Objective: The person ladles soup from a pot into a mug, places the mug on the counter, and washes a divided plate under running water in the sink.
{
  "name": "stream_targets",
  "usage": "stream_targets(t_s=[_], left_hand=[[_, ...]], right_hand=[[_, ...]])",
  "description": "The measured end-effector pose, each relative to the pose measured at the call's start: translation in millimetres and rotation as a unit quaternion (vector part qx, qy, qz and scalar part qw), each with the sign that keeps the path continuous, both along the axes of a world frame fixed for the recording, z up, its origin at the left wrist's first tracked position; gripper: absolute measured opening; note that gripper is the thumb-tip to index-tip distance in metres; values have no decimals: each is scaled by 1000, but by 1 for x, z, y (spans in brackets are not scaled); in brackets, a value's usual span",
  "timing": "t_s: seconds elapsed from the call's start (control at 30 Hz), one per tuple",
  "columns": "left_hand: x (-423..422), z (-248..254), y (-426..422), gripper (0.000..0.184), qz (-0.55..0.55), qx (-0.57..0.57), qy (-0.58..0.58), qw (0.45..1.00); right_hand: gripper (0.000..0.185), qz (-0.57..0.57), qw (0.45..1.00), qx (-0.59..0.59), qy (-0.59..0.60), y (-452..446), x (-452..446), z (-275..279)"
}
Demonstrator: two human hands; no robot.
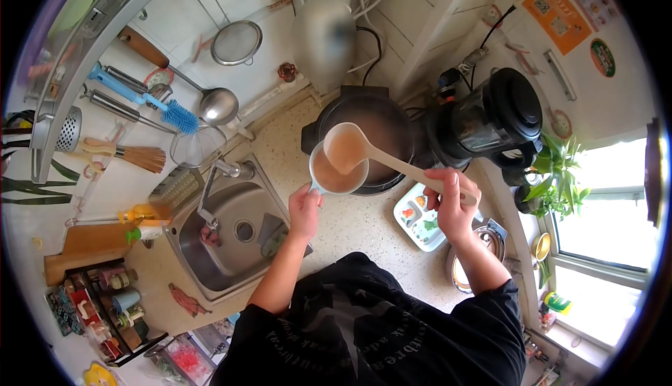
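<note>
"So, how far along are we?"

"Partway, we'd judge: the bowl (339,193), near the middle of the frame, already has pinkish-brown liquid (327,177) in it."

"And our hands?"

"Both closed: our left hand (305,209) grips the bowl at its lower left, our right hand (453,200), right of centre, the handle of the ladle (400,165)."

"What remains?"

"The ladle, over the bowl, isn't emptied, and the dark pot (330,115) behind, upper centre, holds more."

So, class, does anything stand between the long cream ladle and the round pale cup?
Nothing visible: the ladle, in the right hand, overlaps the cup in this view. The left hand holds the cup's handle, clear of the ladle.
</note>
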State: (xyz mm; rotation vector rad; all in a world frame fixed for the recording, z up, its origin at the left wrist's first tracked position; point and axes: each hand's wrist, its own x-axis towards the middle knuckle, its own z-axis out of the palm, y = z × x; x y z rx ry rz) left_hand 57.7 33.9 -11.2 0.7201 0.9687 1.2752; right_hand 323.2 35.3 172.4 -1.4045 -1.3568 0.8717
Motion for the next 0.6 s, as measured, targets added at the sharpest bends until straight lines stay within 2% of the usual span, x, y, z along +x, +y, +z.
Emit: stream_targets(t_s=[0.07, 0.17, 0.27, 0.37, 0.47, 0.53, 0.6], left_hand=[[4, 12, 1, 26, 13, -10, 14, 1000], [5, 16, 1, 26, 12, -9, 8, 1000], [-2, 2, -3, 21, -7, 17, -25, 1000], [0, 6, -3, 21, -1, 15, -26, 1000], [1, 11, -4, 21, 7, 7, -20, 1000], [3, 19, -3, 21, 11, -1, -17, 1000], [2, 24, -2, 22, 16, -5, -15, 1000]], right_hand=[[37, 43, 996, 61, -46, -3, 1, 0], [32, 119, 969, 176, -126, -5, 3, -7], [27, 198, 922, 276, -187, -5, 4, -8], [34, 283, 848, 380, -238, -1, 4, -10], [33, 308, 845, 375, -223, -3, 4, -10], [35, 188, 925, 301, -137, -14, 5, -19], [41, 63, 973, 217, -46, -21, 2, -24]])
